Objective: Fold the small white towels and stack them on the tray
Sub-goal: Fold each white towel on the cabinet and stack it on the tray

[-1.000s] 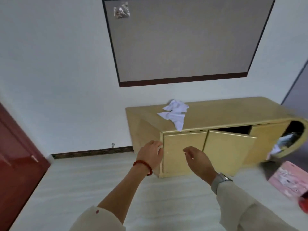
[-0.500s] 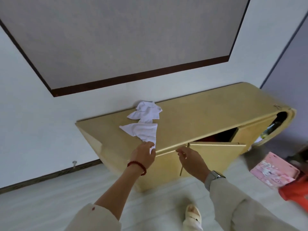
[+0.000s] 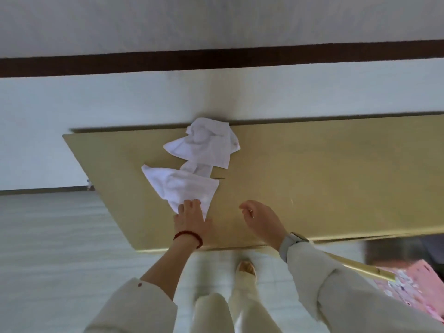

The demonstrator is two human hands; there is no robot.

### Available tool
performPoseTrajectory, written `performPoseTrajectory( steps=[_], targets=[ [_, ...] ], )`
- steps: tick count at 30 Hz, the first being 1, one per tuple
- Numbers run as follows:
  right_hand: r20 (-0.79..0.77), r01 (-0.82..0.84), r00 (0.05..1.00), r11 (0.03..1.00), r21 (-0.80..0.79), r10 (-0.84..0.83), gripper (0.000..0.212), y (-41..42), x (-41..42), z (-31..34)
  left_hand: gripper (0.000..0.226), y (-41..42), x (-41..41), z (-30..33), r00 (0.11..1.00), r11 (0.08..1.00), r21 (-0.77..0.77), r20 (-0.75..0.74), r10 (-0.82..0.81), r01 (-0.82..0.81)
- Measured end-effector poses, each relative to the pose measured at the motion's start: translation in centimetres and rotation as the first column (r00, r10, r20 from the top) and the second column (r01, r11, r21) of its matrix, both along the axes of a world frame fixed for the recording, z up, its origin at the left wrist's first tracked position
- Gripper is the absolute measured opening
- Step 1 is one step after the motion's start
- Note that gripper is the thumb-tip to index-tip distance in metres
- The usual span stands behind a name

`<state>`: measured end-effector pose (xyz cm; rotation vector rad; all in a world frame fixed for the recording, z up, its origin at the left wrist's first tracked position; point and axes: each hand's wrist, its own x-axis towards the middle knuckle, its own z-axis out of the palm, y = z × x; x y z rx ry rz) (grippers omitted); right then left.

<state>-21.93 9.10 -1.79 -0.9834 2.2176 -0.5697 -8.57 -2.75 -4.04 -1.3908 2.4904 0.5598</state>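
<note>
Two small white towels lie crumpled on the gold cabinet top (image 3: 324,179). The far towel (image 3: 206,145) is bunched against the wall. The near towel (image 3: 182,186) is spread in a rough triangle that points toward me. My left hand (image 3: 192,219) pinches that near corner, with the fingers on top of the cloth. About a hand's width to the right, my right hand (image 3: 262,219) hovers over the bare cabinet top, fingers loosely curled, holding nothing. No tray is in view.
The cabinet stands against a white wall under a dark-framed board (image 3: 216,58). A cabinet door (image 3: 360,267) hangs ajar at the lower right. A pink box (image 3: 413,292) sits on the pale floor beside it. My legs and foot (image 3: 245,267) are at the cabinet front.
I have stepped up to the cabinet and now look down on its top. My left hand rose from the door edge to the near towel's corner. My right hand let go of the door.
</note>
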Motion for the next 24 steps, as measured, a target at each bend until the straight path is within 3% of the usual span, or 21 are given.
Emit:
performPoseTrajectory(
  steps=[3,6,8,11,13,15,19,24],
  targets=[
    [0.027,-0.059,0.998,0.998,0.022,0.058,0.029,-1.9,-1.1,-1.1,0.043,-0.5,-0.3,-1.8,0.991,0.995,-0.085,0.126,-0.046,0.057],
    [0.039,-0.097,0.995,0.994,0.041,0.095,0.030,-3.3,-1.5,-1.6,0.025,-1.1,-0.1,-2.5,0.985,0.978,-0.168,0.139,-0.100,0.123],
    [0.039,-0.127,0.991,0.991,0.044,0.125,0.031,-4.0,-1.4,-1.7,0.015,-1.9,-0.2,-2.2,0.982,0.980,-0.134,0.134,-0.131,0.149],
    [-0.008,-0.248,0.969,0.968,0.030,0.248,0.042,-5.2,-1.5,-1.2,0.011,-3.8,-0.7,-1.1,0.991,0.991,0.120,-0.125,-0.044,0.059],
    [-0.039,-0.344,0.938,0.938,0.030,0.345,0.059,-6.4,-1.6,-0.4,0.008,-5.2,-1.2,1.0,0.951,0.941,0.339,-0.299,0.081,0.027],
    [-0.069,-0.399,0.913,0.916,0.045,0.401,0.064,-7.8,-1.8,0.4,0.011,-6.9,-2.0,3.6,0.906,0.900,0.431,-0.402,0.132,0.060],
    [-0.003,-0.306,0.952,0.949,-0.077,0.306,0.035,-9.9,-3.0,2.6,0.021,-9.9,-3.9,8.3,0.850,0.868,0.475,-0.509,0.139,0.142],
    [0.277,-0.084,0.949,0.968,-0.236,0.150,0.056,-10.3,-5.1,7.8,0.031,-11.1,-7.5,12.9,0.770,0.882,0.407,-0.633,0.085,0.238]
  ],
)
